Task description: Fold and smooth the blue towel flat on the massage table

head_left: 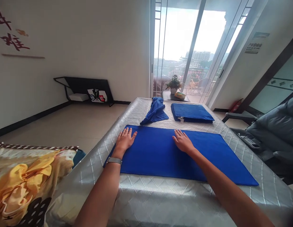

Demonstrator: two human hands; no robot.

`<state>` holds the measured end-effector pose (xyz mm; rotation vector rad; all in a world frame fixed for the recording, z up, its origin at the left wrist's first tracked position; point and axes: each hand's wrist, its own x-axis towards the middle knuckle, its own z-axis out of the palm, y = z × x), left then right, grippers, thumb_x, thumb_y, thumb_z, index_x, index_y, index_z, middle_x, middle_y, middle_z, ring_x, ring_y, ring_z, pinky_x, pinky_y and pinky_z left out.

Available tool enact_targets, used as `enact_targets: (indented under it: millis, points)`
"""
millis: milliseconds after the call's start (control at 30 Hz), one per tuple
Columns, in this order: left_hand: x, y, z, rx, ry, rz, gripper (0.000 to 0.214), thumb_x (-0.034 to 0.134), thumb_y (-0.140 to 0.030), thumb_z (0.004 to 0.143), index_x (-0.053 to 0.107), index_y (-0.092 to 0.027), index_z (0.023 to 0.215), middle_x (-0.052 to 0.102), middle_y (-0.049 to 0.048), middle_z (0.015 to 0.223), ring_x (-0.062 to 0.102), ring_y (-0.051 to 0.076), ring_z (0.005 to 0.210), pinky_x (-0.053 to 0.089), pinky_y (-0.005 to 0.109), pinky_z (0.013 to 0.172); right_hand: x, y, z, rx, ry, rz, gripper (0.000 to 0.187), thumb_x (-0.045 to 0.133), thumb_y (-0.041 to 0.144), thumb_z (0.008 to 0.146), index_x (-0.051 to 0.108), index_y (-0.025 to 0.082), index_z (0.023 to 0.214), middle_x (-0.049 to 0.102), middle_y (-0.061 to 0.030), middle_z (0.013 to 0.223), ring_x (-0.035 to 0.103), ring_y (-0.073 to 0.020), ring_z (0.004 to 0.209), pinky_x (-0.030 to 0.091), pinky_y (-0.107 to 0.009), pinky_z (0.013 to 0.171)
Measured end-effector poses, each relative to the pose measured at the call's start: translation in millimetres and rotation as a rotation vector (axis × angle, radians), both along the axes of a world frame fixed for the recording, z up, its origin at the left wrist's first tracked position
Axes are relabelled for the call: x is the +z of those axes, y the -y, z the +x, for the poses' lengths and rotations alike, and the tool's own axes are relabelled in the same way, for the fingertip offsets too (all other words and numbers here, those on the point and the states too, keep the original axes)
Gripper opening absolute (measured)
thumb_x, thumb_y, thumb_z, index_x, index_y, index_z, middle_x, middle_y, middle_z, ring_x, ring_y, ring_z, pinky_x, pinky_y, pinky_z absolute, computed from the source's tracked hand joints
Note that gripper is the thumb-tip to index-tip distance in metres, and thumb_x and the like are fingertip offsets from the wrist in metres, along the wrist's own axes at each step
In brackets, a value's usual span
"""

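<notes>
A blue towel (151, 154) lies spread flat across the table in front of me. My left hand (126, 139) rests palm down near its far left corner, fingers stretched out. Close to the towel's far edge, right of its middle, my right hand (183, 141) lies flat with the fingers extended. Beyond the spread towel, a crumpled blue towel (156, 111) sits to the left. A neatly folded stack of blue towels (192, 112), with a small white tag at its near edge, is to the right.
A silver quilted cover (156, 198) drapes the table. Yellow cloth (25, 183) lies on a patterned cover at the lower left. A grey padded chair (276, 126) stands to the right. Past the far end, a potted plant (174, 83) sits on a small stand by the glass door.
</notes>
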<state>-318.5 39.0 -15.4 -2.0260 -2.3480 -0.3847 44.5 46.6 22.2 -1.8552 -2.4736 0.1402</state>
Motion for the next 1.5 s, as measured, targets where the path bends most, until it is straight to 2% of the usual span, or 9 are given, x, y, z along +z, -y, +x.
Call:
enact_targets:
  millis: [167, 567, 767, 833, 933, 1033, 1167, 1267, 1500]
  points:
    - [2.1, 1, -6, -0.025, 0.004, 0.034, 0.074, 0.02, -0.057, 0.106, 0.038, -0.006, 0.157, 0.034, 0.0199, 0.163, 0.031, 0.031, 0.152, 0.024, 0.049, 0.125, -10.4, -18, 9, -0.001, -0.01, -0.045, 0.067, 0.016, 0.048, 0.106, 0.022, 0.015, 0.164, 0.019, -0.004, 0.17, 0.011, -0.0181, 0.157, 0.008, -0.04, 0.128]
    - [-7.3, -1, -10, 0.012, -0.056, -0.022, 0.073, 0.019, -0.053, 0.106, 0.039, -0.005, 0.156, 0.033, 0.0184, 0.163, 0.03, 0.029, 0.153, 0.023, 0.047, 0.125, -30.1, -29, 214, -0.383, 0.041, 0.002, 0.072, 0.015, 0.046, 0.103, 0.022, 0.006, 0.163, 0.019, -0.0101, 0.17, 0.016, -0.0234, 0.157, 0.014, -0.044, 0.128]
    - [11.0, 7, 3, 0.013, -0.153, 0.107, 0.067, 0.025, -0.044, 0.103, 0.044, -0.002, 0.152, 0.038, 0.0184, 0.161, 0.033, 0.03, 0.151, 0.023, 0.046, 0.126, -31.6, -27, 223, -0.449, -0.015, 0.017, 0.075, 0.014, 0.049, 0.103, 0.021, 0.006, 0.163, 0.017, -0.0093, 0.171, 0.013, -0.0243, 0.157, 0.011, -0.044, 0.128]
    - [20.4, 7, 29, -0.018, -0.162, 0.162, 0.065, 0.024, -0.041, 0.104, 0.046, -0.004, 0.151, 0.041, 0.0162, 0.161, 0.034, 0.028, 0.151, 0.023, 0.045, 0.126, -30.3, -26, 220, -0.455, -0.026, 0.012, 0.075, 0.014, 0.048, 0.103, 0.022, 0.005, 0.163, 0.017, -0.0091, 0.171, 0.013, -0.0248, 0.158, 0.01, -0.045, 0.128]
    - [28.3, 0, 100, -0.211, -0.132, 0.103, 0.063, 0.021, -0.041, 0.105, 0.048, -0.007, 0.151, 0.044, 0.0132, 0.159, 0.036, 0.024, 0.15, 0.026, 0.039, 0.126, -29.0, -25, 217, -0.453, -0.044, 0.017, 0.074, 0.015, 0.047, 0.103, 0.023, 0.004, 0.163, 0.017, -0.0097, 0.171, 0.013, -0.0254, 0.157, 0.009, -0.045, 0.128]
    - [24.2, -11, 185, -0.523, -0.137, 0.044, 0.064, 0.022, -0.047, 0.107, 0.043, -0.01, 0.154, 0.037, 0.0112, 0.163, 0.03, 0.023, 0.153, 0.021, 0.039, 0.127, -29.5, -24, 218, -0.443, -0.058, 0.028, 0.074, 0.016, 0.048, 0.103, 0.022, 0.006, 0.163, 0.018, -0.01, 0.171, 0.014, -0.0254, 0.157, 0.009, -0.046, 0.128]
    - [12.6, -27, 245, -0.623, -0.092, -0.054, 0.067, 0.017, -0.052, 0.108, 0.035, -0.012, 0.158, 0.031, 0.0126, 0.166, 0.024, 0.023, 0.155, 0.02, 0.043, 0.127, -30.2, -23, 219, -0.451, -0.055, 0.025, 0.073, 0.015, 0.047, 0.103, 0.021, 0.007, 0.164, 0.017, -0.0078, 0.171, 0.013, -0.0235, 0.157, 0.008, -0.044, 0.128]
    - [7.9, -36, 226, -0.537, -0.082, -0.107, 0.069, 0.014, -0.056, 0.107, 0.031, -0.015, 0.16, 0.027, 0.0115, 0.167, 0.02, 0.024, 0.156, 0.017, 0.045, 0.128, -29.5, -23, 218, -0.453, -0.051, 0.021, 0.073, 0.015, 0.048, 0.104, 0.021, 0.007, 0.164, 0.017, -0.0074, 0.171, 0.012, -0.023, 0.157, 0.008, -0.043, 0.129]
    - [6.2, -40, 89, -0.255, -0.105, -0.16, 0.069, 0.016, -0.053, 0.107, 0.027, -0.013, 0.162, 0.024, 0.0117, 0.168, 0.019, 0.023, 0.156, 0.017, 0.045, 0.127, -27.5, -23, 218, -0.453, -0.029, 0.002, 0.073, 0.014, 0.048, 0.104, 0.02, 0.007, 0.164, 0.016, -0.0076, 0.171, 0.012, -0.0229, 0.158, 0.008, -0.043, 0.129]
